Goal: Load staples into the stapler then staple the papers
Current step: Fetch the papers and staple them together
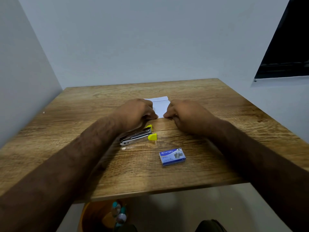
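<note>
1. Staple box [172, 156], blue, lies on table [217, 114] nr front edge.
2. Stapler [136, 136] just beyond it; long axis runs L-R, yellow end [152, 136] pointing R twd papers [159, 106].
3. L hand [135, 113] & R hand [187, 114]: fingers curled, tips pressing papers' near edge, whether pinching it can't tell.

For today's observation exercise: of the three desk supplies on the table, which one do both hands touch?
The papers: both the left hand and right hand rest on them. The stapler and staple box lie untouched, nearer the person.

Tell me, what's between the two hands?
White papers lie between the left hand and right hand, seen in the head view.
</note>
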